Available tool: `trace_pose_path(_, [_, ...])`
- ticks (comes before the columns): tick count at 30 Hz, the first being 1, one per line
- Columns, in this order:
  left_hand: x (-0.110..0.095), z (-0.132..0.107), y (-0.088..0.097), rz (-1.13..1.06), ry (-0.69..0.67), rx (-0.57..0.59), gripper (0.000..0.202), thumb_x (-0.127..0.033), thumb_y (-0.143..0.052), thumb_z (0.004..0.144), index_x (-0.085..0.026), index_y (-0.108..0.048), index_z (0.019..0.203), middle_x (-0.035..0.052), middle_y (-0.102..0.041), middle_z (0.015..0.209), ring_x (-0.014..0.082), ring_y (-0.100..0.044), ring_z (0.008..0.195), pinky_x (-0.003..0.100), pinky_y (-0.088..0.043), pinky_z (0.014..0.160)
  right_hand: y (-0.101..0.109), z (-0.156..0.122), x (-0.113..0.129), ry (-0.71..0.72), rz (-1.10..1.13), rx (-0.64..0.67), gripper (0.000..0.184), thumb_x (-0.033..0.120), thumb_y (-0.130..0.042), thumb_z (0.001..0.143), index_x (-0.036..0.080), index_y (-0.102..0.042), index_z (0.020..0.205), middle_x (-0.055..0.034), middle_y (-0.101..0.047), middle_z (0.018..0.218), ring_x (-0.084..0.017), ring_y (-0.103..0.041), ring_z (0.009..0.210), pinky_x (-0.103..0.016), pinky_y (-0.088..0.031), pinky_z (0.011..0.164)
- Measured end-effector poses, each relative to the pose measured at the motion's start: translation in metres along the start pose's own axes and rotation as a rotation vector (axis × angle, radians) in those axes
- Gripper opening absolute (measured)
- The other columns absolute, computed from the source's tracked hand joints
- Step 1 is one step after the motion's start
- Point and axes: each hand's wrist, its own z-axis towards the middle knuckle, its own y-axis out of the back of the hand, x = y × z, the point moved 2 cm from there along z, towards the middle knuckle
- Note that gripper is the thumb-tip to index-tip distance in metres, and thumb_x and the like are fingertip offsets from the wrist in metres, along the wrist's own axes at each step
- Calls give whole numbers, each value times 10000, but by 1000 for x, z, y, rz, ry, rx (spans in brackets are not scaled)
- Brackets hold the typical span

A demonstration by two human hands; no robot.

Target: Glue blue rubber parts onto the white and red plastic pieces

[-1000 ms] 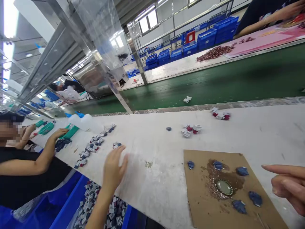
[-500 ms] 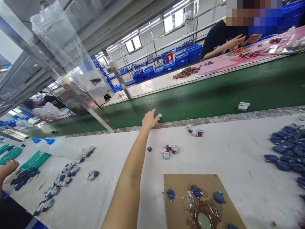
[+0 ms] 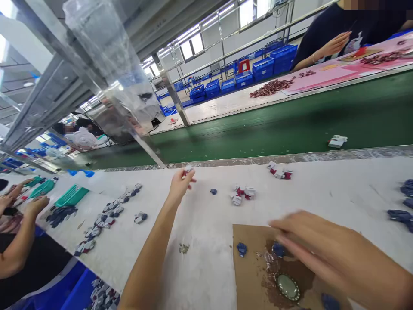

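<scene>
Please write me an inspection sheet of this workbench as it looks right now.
Surface: white worktable, scuffed, beside a green conveyor belt.
Job's things: left hand pinches a small white piece; brown cardboard sheet stained with glue, small blue parts on it.
Clutter: white-and-red parts in clusters, blue parts pile at the right edge, row of mixed parts to the left.
Hands: right hand blurred over the cardboard, holding nothing visible.
Cables: nothing seen.
Surroundings: co-worker's hands at left near green trays; another person across the belt; blue crates behind.
</scene>
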Motion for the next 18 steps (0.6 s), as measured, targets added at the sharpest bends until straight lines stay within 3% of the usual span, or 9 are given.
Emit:
trace_pose_path(2, [17,-51,27,-81,71,-32,490,-602,-612,764,-141,-624,930,7,-584,723,115,-586,570,184,-359,419,-18,54,9,174,-240,112,239,260,-420,956,260,-655,1002,-88,-687,961,-259,-636,866,-370,-524,633])
trace_pose_path(4, [37,-99,41,-138,147,-34,555,-644,-610,736,-124,-638,927,-29,-528,580,84,-471,441,183,-305,392,-39,103,8,212,-387,207,186,212,-488,909,212,-667,963,-105,-688,1025,-284,-610,975,-413,-511,771])
trace_pose_path(6, [58,-140,44,-186,213,-23,624,-683,-611,708,-112,-646,957,-49,-494,505,71,-382,378,190,-279,376,-59,138,2,203,-435,241,155,196,-546,883,185,-674,970,-127,-683,1067,-301,-590,1021,-443,-483,829])
trace_pose_path(8, [75,-169,40,-247,245,-46,635,-690,-629,694,-120,-656,973,-43,-505,507,77,-381,387,199,-291,384,-76,158,-7,184,-461,282,126,202,-598,870,166,-677,962,-127,-685,1048,-289,-591,1017,-449,-472,850])
trace_pose_path(12, [92,-188,30,-355,237,-125,501,-607,-698,709,-159,-693,935,1,-579,614,121,-515,551,204,-366,466,-98,166,-19,153,-486,385,137,285,-631,906,160,-664,952,-58,-670,1007,-215,-606,988,-433,-481,889])
trace_pose_path(18, [81,-181,30,-404,268,-82,476,-582,-725,667,-168,-698,902,20,-607,684,142,-547,583,221,-388,464,-104,156,-27,113,-350,395,168,314,-595,942,154,-647,948,-39,-659,968,-185,-619,929,-415,-496,880])
